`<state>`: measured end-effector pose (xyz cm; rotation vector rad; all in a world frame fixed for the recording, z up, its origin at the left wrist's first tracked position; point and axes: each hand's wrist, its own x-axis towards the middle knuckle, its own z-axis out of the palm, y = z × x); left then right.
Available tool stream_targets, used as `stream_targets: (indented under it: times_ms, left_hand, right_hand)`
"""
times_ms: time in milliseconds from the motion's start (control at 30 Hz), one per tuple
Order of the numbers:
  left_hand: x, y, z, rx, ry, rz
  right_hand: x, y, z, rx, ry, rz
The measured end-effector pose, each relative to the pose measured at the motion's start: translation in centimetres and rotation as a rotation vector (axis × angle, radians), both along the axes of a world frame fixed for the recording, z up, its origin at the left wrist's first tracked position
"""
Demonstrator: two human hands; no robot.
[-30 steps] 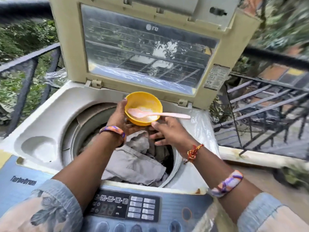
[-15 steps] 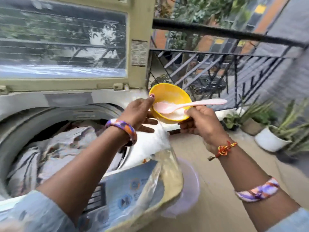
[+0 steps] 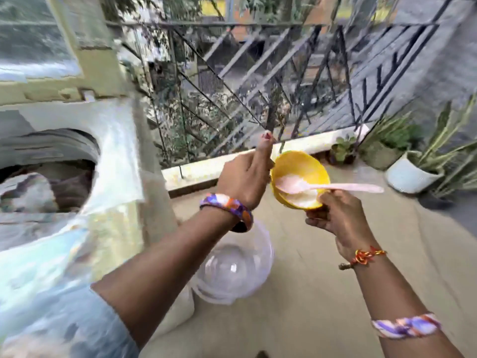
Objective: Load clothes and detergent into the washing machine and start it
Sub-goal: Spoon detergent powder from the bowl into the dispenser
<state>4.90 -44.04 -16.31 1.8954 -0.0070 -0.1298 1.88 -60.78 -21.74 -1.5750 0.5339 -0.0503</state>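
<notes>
1. Head view: your left hand (image 3: 247,179) grips the rim of the yellow bowl (image 3: 300,183); your right hand (image 3: 335,215) supports the bowl from below and pins the pink spoon (image 3: 327,186) against it.
2. The bowl, with white detergent (image 3: 300,196) in it, is to the right of the washing machine (image 3: 113,161), above the floor. The clothes (image 3: 28,192) lie in the drum.
3. Keep the bowl level to avoid spilling powder.
4. Set it down clear of the transparent container (image 3: 232,264) below.
</notes>
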Motion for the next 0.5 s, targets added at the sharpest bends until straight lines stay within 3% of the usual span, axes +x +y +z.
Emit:
stream_targets:
  times_ms: [300,500]
  left_hand:
    - [-2.2,-12.6,-24.6,0.025,0.547,-0.103]
    - [-8.2,-16.6,-46.5,0.037,0.871,-0.231]
  right_hand:
    - [-7.3,-10.9,-21.8,0.056,0.402,-0.185]
    - [-13.9,-14.0,-41.3,0.124,0.696,-0.222]
